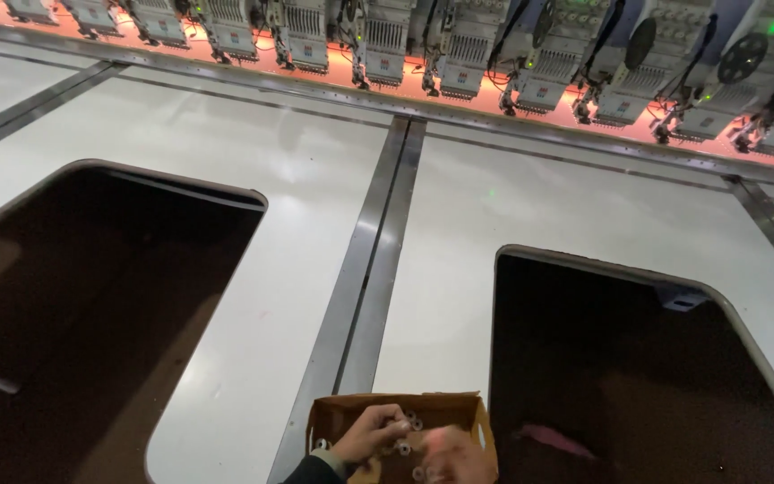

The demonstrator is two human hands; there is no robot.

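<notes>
A small brown cardboard box [342, 410] sits at the bottom edge of the view on a white machine table [315, 179]. Several small round metal bobbins [409, 421] lie inside it. My left hand [369, 435] reaches into the box with its fingers curled over the bobbins. Close beside it at the box's right side is my right hand [457, 455], blurred; its fingers seem closed around something small that I cannot make out.
Two large dark rounded openings [91, 305] [638, 376] are cut into the table on either side of the box. A metal rail [374, 260] runs down the middle. A row of embroidery machine heads [459, 45] lines the far edge, lit red.
</notes>
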